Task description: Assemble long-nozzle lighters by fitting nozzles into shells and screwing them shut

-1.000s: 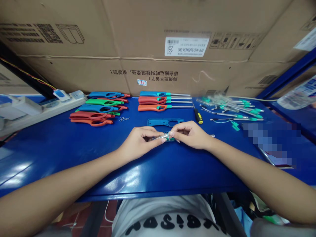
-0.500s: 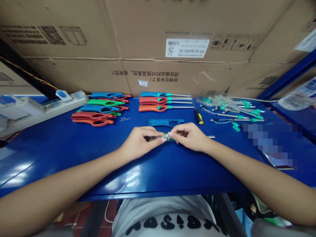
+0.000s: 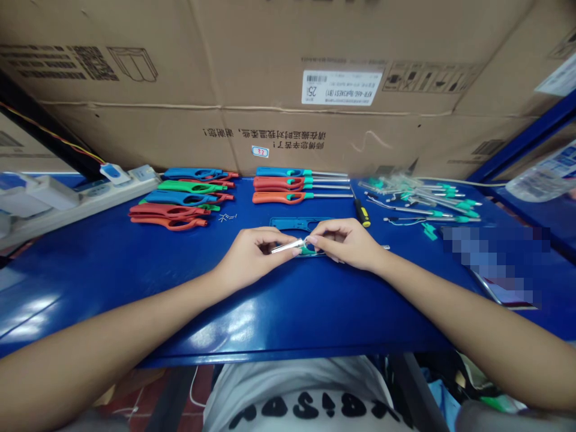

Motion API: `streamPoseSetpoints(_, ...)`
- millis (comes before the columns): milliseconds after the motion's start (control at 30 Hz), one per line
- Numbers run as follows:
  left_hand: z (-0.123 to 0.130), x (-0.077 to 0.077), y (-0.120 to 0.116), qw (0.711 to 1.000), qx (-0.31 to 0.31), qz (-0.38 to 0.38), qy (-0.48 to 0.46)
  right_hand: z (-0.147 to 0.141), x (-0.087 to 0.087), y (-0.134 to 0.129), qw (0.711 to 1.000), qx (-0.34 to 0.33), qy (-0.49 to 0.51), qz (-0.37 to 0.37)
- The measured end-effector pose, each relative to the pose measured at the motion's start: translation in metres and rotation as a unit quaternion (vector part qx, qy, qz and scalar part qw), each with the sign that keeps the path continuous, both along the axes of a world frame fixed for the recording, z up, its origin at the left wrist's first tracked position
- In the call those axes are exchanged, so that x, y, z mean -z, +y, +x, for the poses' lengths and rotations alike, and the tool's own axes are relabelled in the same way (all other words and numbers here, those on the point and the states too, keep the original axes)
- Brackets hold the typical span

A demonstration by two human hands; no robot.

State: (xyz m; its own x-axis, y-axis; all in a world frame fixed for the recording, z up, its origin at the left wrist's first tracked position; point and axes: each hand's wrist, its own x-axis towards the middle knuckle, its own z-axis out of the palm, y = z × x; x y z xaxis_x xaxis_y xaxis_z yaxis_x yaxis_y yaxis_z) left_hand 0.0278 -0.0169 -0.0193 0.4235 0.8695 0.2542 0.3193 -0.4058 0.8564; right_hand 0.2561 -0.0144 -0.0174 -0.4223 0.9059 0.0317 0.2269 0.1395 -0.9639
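My left hand (image 3: 252, 255) is closed, thumb and fingers pinching a shiny clear lighter fuel tank (image 3: 287, 245) that lies slantwise. At the tank's right end my right hand (image 3: 348, 243) pinches with thumb and forefinger; whatever is between those fingertips is too small to make out. Under the hands is a lighter part with a green trigger (image 3: 308, 249), largely covered; a metal tip (image 3: 386, 247) shows right of my right hand. Just behind lies a blue lighter shell half (image 3: 288, 224), its right end hidden by my right hand.
Red, blue and green lighter shells (image 3: 168, 222) lie at left beside small screws (image 3: 227, 217). Assembled lighters (image 3: 279, 197) line the back centre, near a screwdriver (image 3: 362, 213). Loose lighter innards (image 3: 418, 195) are piled at right. A power strip (image 3: 94, 195) runs along the left; cardboard (image 3: 270, 78) stands behind.
The fuel tank has turned slightly and now shows brighter between my hands. My right hand has shifted a little, covering more of the blue shell half.
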Motion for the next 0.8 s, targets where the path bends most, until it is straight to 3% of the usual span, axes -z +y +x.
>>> streamPoseSetpoints(633, 0.0045, 0.0061, -0.004, 1.0, 0.006, 0.0, -0.02, -0.0036, 0.0046, -0.0047, 0.998, 0.027, -0.015, 0.059)
streamPoseSetpoints(800, 0.0044, 0.0053, -0.003, 1.0, -0.001, 0.011, -0.02, -0.0031, 0.0035, -0.0026, 1.0, 0.009, 0.004, 0.011)
